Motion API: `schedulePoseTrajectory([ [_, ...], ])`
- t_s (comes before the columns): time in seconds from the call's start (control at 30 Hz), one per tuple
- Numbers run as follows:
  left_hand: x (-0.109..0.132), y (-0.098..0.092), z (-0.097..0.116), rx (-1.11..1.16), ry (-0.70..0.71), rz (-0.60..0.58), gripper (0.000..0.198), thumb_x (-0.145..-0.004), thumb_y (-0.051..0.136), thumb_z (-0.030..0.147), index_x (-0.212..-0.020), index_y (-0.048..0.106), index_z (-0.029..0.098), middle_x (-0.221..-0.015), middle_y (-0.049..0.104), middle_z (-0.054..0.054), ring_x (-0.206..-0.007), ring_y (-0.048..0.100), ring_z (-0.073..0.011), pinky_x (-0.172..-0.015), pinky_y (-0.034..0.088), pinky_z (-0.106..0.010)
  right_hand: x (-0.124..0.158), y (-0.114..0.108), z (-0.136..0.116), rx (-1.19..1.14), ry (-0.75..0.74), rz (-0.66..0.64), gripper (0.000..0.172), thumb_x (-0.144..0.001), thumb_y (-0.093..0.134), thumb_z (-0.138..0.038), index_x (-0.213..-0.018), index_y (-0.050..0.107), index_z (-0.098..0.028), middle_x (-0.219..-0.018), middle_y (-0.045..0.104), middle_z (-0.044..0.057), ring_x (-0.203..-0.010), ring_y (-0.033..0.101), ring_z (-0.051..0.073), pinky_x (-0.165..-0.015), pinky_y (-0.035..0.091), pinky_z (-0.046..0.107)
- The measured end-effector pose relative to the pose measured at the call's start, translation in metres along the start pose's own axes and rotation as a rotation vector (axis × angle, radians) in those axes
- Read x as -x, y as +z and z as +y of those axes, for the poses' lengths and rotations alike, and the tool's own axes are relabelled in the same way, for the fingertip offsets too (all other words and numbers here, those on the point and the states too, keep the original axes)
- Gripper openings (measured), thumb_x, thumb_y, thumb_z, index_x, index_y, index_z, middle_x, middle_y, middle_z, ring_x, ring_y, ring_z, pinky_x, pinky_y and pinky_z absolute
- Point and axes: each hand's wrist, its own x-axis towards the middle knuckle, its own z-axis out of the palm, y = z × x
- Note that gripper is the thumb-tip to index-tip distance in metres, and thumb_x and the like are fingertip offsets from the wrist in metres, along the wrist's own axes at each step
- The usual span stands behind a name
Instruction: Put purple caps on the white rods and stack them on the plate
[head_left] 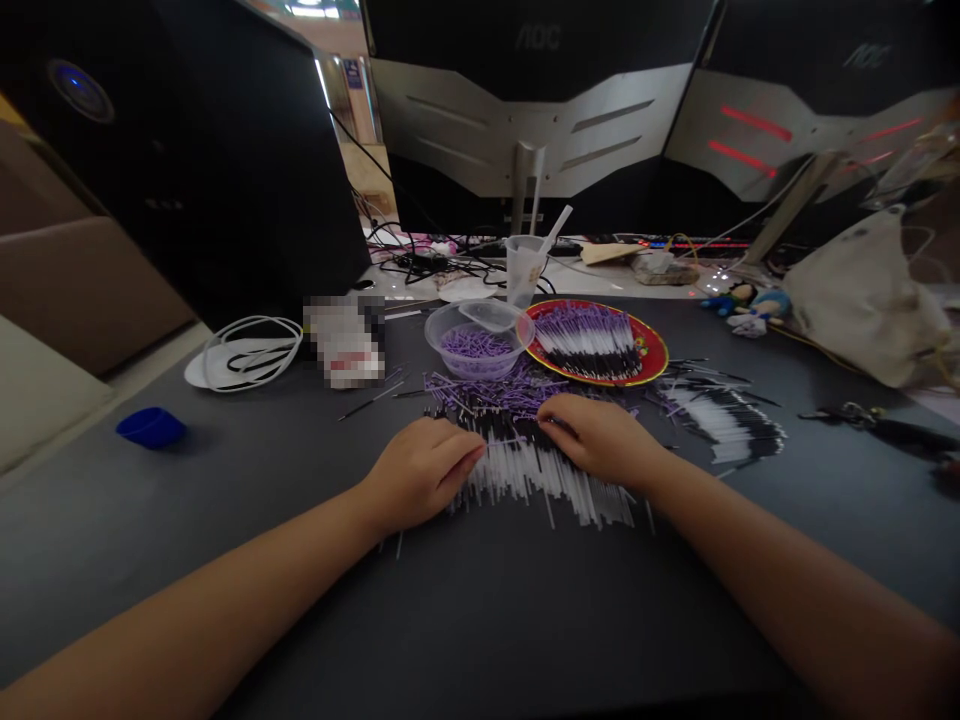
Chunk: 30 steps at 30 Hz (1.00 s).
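My left hand [424,468] is closed in a pinch over the pile, and a thin pale stick [506,441] juts from its fingertips toward the right. Opposite it, my right hand [596,437] also has its fingers pressed together; whatever they hold is too small to make out. Beneath and between both hands lies a heap of thin clear-and-black sticks [551,480]. Behind them, small purple pieces [517,385] are strewn on the dark mat. A clear plastic bowl [442,362] contains more purple pieces. The red plate [654,362] bears a row of sticks with purple ends.
More sticks [724,425] lie right of my right hand, near keys [851,412]. A plastic cup [521,268] stands behind the bowl. At left are a blue cap [151,427], a coiled white cable [251,350] and a computer case [225,150]. Monitors [536,90] line the back.
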Motion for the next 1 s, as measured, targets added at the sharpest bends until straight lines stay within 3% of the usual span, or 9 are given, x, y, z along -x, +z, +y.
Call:
schedulePoseTrajectory([
  [0.1,0.000,-0.003,0.001,-0.041,0.036,0.061,0.023,-0.086,0.050,0.014,-0.105,0.061,0.021,-0.101,0.061,-0.008,-0.095,0.054,-0.0195,-0.082,0.042,-0.035,0.001,0.000,-0.005,-0.294,0.112,0.112,0.012,-0.088,0.050,-0.024,-0.095,0.057,-0.019,-0.085,0.064,0.003,-0.069,0.058,0.014,-0.062,0.044,0.027],
  [0.23,0.002,-0.004,0.002,-0.049,0.115,0.089,0.029,-0.084,0.053,0.014,-0.111,0.059,0.023,-0.079,0.061,-0.003,-0.073,0.054,-0.0147,-0.070,0.043,-0.030,0.002,0.000,-0.014,-0.722,0.252,0.162,0.024,-0.084,0.056,-0.028,-0.107,0.057,-0.019,-0.088,0.066,0.006,-0.073,0.064,0.015,-0.066,0.053,0.030],
  [0.37,0.002,-0.002,0.006,0.075,0.149,0.042,0.026,-0.085,0.049,0.013,-0.109,0.056,0.016,-0.079,0.064,-0.004,-0.070,0.057,-0.0131,-0.068,0.045,-0.028,0.000,0.000,-0.023,-1.034,0.360,0.089,0.018,-0.079,0.062,-0.026,-0.094,0.059,-0.018,-0.088,0.068,0.006,-0.079,0.067,0.016,-0.076,0.056,0.034],
  [0.6,0.001,-0.004,0.011,0.185,-0.087,-0.014,0.018,-0.090,0.043,0.022,-0.095,0.059,0.016,-0.083,0.066,-0.004,-0.075,0.062,-0.0128,-0.069,0.049,-0.025,-0.004,-0.001,-0.028,-1.223,0.479,0.075,0.020,-0.072,0.069,-0.033,-0.079,0.055,-0.020,-0.078,0.071,0.004,-0.074,0.069,0.018,-0.065,0.058,0.033],
  [0.8,0.003,0.002,0.009,0.192,-0.148,-0.104,0.039,-0.092,0.042,0.022,-0.130,0.037,0.018,-0.087,0.069,-0.002,-0.067,0.064,-0.0119,-0.061,0.050,-0.023,-0.004,-0.003,-0.026,-1.332,0.497,0.234,0.025,-0.073,0.069,-0.032,-0.086,0.051,-0.020,-0.082,0.071,0.005,-0.077,0.069,0.018,-0.069,0.058,0.034],
  [0.9,0.004,0.004,0.008,0.141,-0.104,-0.117,0.039,-0.093,0.040,0.023,-0.132,0.037,0.019,-0.091,0.069,-0.004,-0.070,0.065,-0.0135,-0.064,0.052,-0.025,-0.004,-0.007,-0.026,-1.338,0.468,0.320,0.028,-0.074,0.068,-0.031,-0.092,0.050,-0.021,-0.086,0.071,0.004,-0.080,0.068,0.018,-0.073,0.057,0.036],
  [1.0,0.004,0.004,0.007,0.119,-0.069,-0.123,0.037,-0.095,0.037,0.023,-0.131,0.039,0.019,-0.096,0.068,-0.005,-0.080,0.067,-0.0155,-0.069,0.053,-0.028,-0.004,-0.009,-0.028,-1.327,0.450,0.302,0.030,-0.074,0.068,-0.030,-0.096,0.049,-0.021,-0.089,0.070,0.005,-0.082,0.068,0.018,-0.075,0.057,0.037],
])
